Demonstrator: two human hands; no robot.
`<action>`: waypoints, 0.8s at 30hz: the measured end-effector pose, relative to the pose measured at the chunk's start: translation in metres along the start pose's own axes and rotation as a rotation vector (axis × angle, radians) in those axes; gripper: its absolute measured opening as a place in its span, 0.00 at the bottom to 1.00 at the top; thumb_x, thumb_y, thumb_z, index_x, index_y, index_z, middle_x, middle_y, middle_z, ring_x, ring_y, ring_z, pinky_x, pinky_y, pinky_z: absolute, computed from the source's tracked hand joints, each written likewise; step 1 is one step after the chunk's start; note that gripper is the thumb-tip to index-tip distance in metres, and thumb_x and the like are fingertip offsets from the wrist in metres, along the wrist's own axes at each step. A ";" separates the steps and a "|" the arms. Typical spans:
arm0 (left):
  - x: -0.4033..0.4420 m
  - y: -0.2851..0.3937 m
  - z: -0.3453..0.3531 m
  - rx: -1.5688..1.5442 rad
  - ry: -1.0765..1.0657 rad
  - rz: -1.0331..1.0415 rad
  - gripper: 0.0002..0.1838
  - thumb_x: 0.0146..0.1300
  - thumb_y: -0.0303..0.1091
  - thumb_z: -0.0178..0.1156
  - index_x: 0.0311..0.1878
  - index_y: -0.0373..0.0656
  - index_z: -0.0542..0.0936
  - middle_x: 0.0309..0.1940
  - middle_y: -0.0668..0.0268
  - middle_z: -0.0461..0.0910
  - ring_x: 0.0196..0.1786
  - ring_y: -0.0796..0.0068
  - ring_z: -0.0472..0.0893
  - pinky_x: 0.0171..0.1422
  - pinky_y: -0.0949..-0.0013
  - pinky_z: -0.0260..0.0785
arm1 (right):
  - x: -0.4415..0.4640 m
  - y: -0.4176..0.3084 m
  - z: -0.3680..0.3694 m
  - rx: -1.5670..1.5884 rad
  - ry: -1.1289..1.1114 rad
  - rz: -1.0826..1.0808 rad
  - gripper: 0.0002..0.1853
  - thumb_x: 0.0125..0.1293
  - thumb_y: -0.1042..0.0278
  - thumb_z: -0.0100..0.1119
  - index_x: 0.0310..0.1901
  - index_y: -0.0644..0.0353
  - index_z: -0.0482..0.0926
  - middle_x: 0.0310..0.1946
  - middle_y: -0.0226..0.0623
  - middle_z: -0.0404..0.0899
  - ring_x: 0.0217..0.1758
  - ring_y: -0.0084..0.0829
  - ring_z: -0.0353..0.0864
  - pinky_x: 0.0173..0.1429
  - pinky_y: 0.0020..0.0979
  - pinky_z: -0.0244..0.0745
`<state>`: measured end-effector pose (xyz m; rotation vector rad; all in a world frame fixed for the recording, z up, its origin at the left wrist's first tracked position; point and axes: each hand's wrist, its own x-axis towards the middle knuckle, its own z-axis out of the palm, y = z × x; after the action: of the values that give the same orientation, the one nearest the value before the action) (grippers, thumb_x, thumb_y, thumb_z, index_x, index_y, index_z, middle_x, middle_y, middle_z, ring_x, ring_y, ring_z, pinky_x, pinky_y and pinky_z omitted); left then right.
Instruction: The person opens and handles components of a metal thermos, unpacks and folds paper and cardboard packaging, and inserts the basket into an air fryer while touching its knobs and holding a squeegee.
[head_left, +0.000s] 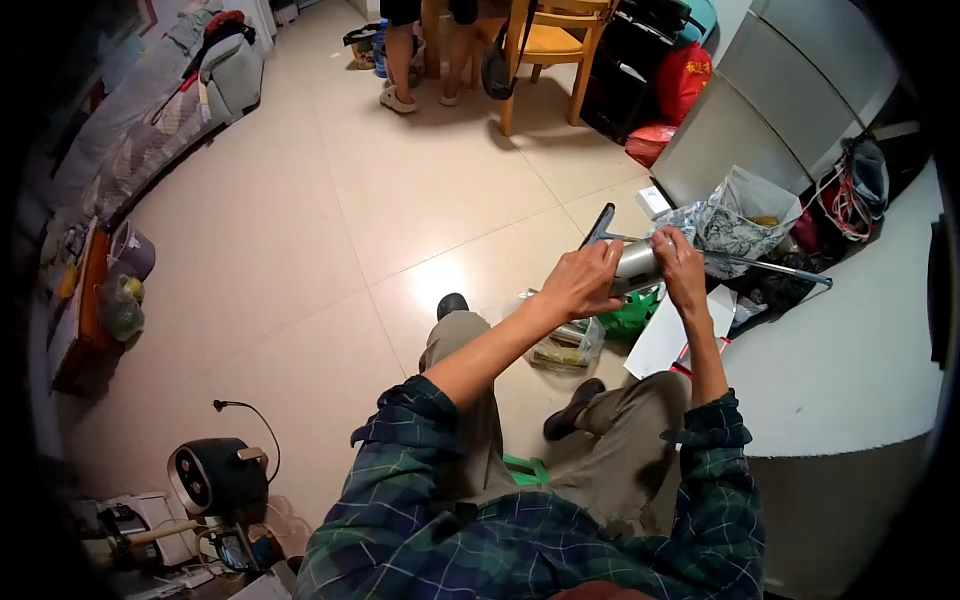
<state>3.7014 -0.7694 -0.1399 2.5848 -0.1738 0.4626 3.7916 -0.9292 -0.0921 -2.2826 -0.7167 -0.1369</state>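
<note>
Between my two hands is a silver metal cylinder [637,264], held tilted in front of me; its exact kind does not show. My left hand [583,281] wraps around its left end. The fingers of my right hand [680,266] are closed over its right end. Just beyond my hands, a squeegee [601,223] with a long metal handle [765,265] stretches to the right. Below, on the floor, lies a clear plastic bag [565,352] with several cylindrical items in it. Beside that bag are a green plastic bag [632,314] and a white board [668,335].
A white patterned bag [742,222] stands near the grey cabinet [760,110] on the right. A white curved surface [850,350] borders my right side. A dark green round appliance [222,475] sits at lower left. Another person's legs [400,60] and a wooden chair [560,45] are ahead.
</note>
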 end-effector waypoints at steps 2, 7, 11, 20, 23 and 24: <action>-0.001 -0.016 0.009 -0.136 -0.098 -0.017 0.39 0.42 0.46 0.70 0.55 0.37 0.65 0.42 0.55 0.76 0.45 0.55 0.78 0.48 0.59 0.72 | 0.002 0.018 0.021 0.095 -0.008 0.010 0.20 0.63 0.50 0.50 0.40 0.62 0.77 0.32 0.49 0.79 0.37 0.44 0.79 0.44 0.35 0.71; 0.024 -0.071 0.042 -0.819 -0.425 -0.060 0.42 0.44 0.51 0.70 0.57 0.33 0.66 0.42 0.54 0.77 0.42 0.62 0.80 0.47 0.65 0.73 | 0.030 0.061 0.040 0.244 -0.117 -0.285 0.20 0.60 0.52 0.52 0.45 0.60 0.75 0.41 0.44 0.77 0.46 0.43 0.76 0.53 0.34 0.68; 0.013 -0.090 0.028 -1.424 -0.826 -0.398 0.45 0.40 0.52 0.72 0.57 0.31 0.67 0.43 0.55 0.77 0.43 0.66 0.79 0.49 0.67 0.73 | 0.027 0.059 0.041 0.551 -0.460 -0.309 0.25 0.58 0.52 0.54 0.55 0.56 0.70 0.49 0.39 0.71 0.53 0.35 0.71 0.60 0.32 0.64; 0.029 -0.105 0.082 -0.644 -0.715 -0.386 0.48 0.38 0.58 0.71 0.57 0.31 0.68 0.44 0.48 0.76 0.46 0.60 0.78 0.51 0.63 0.72 | 0.034 0.139 0.080 0.421 -0.808 0.448 0.25 0.66 0.46 0.52 0.59 0.52 0.68 0.47 0.38 0.72 0.38 0.27 0.76 0.37 0.27 0.76; 0.029 -0.113 0.084 -0.734 -0.744 -0.391 0.50 0.39 0.57 0.71 0.60 0.31 0.67 0.46 0.49 0.76 0.47 0.60 0.78 0.52 0.62 0.71 | 0.038 0.145 0.071 0.605 -0.737 0.038 0.38 0.51 0.43 0.66 0.62 0.49 0.66 0.55 0.41 0.70 0.55 0.38 0.72 0.58 0.39 0.73; 0.031 -0.115 0.083 -0.798 -0.758 -0.393 0.50 0.39 0.56 0.71 0.61 0.32 0.66 0.46 0.50 0.76 0.47 0.60 0.78 0.52 0.63 0.71 | 0.037 0.145 0.072 0.720 -0.689 0.022 0.43 0.46 0.37 0.68 0.62 0.48 0.66 0.56 0.43 0.69 0.56 0.42 0.72 0.61 0.41 0.72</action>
<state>3.7780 -0.7125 -0.2494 1.8034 -0.0731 -0.6301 3.8920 -0.9475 -0.2228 -1.6061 -0.8907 0.8253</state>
